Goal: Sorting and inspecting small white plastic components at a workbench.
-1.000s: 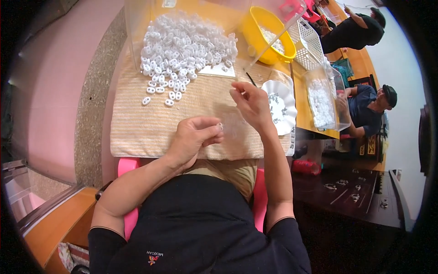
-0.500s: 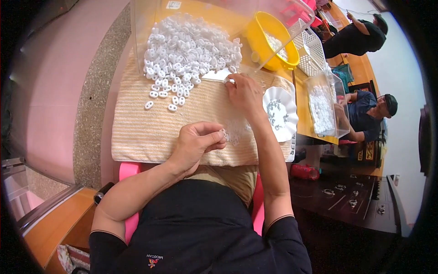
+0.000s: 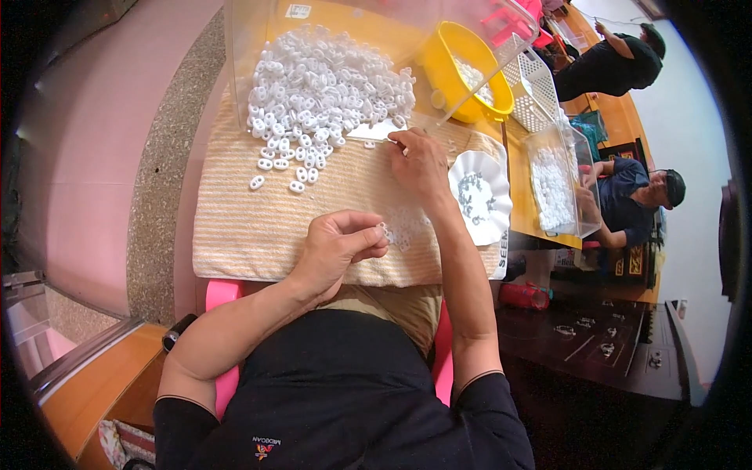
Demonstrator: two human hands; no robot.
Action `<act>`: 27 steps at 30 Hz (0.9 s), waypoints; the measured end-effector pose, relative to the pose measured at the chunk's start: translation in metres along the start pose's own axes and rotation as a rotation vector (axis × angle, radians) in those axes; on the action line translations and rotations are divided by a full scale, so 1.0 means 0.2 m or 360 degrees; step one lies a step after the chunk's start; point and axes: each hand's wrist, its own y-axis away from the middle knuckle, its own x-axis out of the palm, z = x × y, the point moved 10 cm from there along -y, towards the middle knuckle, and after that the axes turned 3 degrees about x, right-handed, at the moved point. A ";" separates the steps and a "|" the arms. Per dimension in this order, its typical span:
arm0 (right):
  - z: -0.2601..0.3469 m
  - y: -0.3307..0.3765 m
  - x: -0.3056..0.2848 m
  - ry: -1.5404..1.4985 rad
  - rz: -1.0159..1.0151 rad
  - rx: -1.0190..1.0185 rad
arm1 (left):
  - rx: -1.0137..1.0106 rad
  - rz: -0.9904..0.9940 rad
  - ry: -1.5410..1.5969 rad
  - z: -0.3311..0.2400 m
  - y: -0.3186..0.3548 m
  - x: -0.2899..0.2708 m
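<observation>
clear piece (image 3: 384, 229) in left grip (image 3: 343, 241)

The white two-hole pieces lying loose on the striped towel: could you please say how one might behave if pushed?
A white two-hole piece probably slides rather than rolls, being oval and lying flat. Its crisp outline suggests stiff plastic that should keep its shape. The striped towel looks soft and may drag on it.
</observation>
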 end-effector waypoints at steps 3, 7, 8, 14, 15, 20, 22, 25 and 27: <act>0.02 -0.01 -0.02 0.0238 -0.0128 -0.0002 | 0.0002 0.0002 0.0005 0.00 0.00 0.00; -0.01 -0.04 0.03 0.0360 0.0151 0.0207 | -0.0005 -0.0013 -0.0007 -0.01 0.01 0.00; 0.00 -0.05 0.03 0.0402 0.0174 0.0224 | -0.0002 -0.0013 -0.0007 -0.01 0.00 0.00; -0.01 -0.04 0.00 0.0249 0.0046 0.0195 | -0.0001 -0.0024 -0.0003 -0.02 0.01 0.00; -0.01 -0.04 0.00 0.0166 0.0037 0.0188 | 0.0006 -0.0017 -0.0004 -0.02 0.01 0.00; -0.05 -0.04 0.00 0.0094 -0.0034 0.0169 | 0.0008 -0.0013 0.0001 -0.03 0.01 0.01; -0.06 -0.04 0.00 0.0086 -0.0014 0.0153 | 0.0008 -0.0012 0.0004 -0.02 0.00 0.01; -0.06 -0.05 0.01 0.0103 0.0029 0.0184 | 0.0013 -0.0016 0.0013 -0.02 0.00 -0.01; -0.05 -0.05 0.02 0.0048 0.0119 0.0261 | 0.0015 -0.0021 0.0008 -0.02 0.00 -0.01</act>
